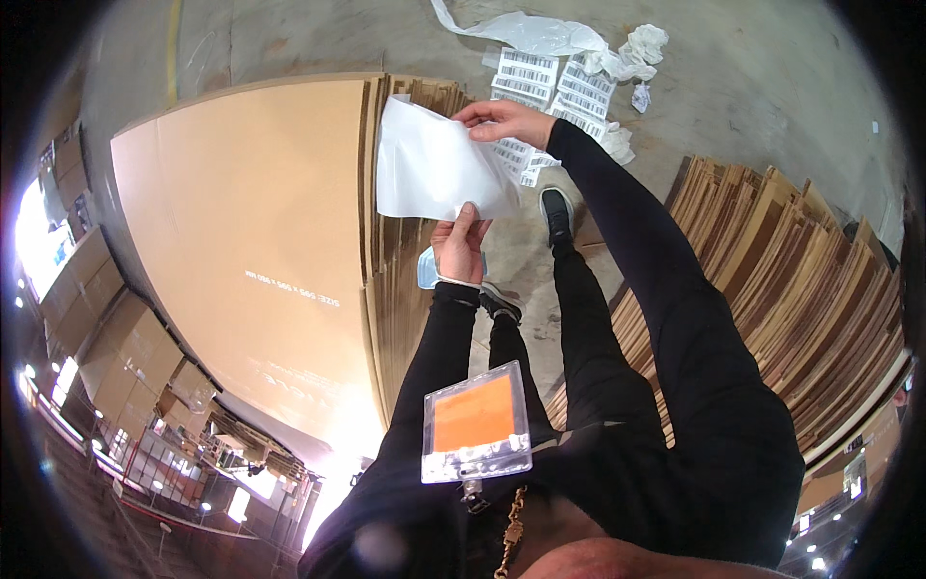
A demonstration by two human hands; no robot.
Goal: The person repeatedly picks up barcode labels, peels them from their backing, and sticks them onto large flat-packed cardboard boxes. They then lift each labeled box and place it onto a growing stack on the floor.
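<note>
Both hands were on one white sheet (pixel 424 164), well apart from each other: my left hand (pixel 458 253) pinched its near edge, thumb on top; my right hand (pixel 511 123) had fingertips at its upper right edge, though whether gripping or only resting, I could not tell. Biggest thing around: the left cardboard stack (pixel 251 212), flat brown panels on edge. Next, the right cardboard stack (pixel 762 280), many thin edges leaning together. Then the sheet, held up in front of the left stack's edges. It lay beyond my left hand and mostly to the left of my right; long axis seemingly crosswise, though its bowing made that unsure. Left hand nearer my body, right farther out. Face blank, smooth, faintly glossy, with a small flap at the upper left. On the floor (pixel 752 106) beyond: barcode label sheets (pixel 526 72), crumpled white waste (pixel 644 44) beside them. At my chest, a clear badge holder (pixel 476 415) with orange insert. Last, a pale blue scrap (pixel 425 268) behind my left wrist.
</note>
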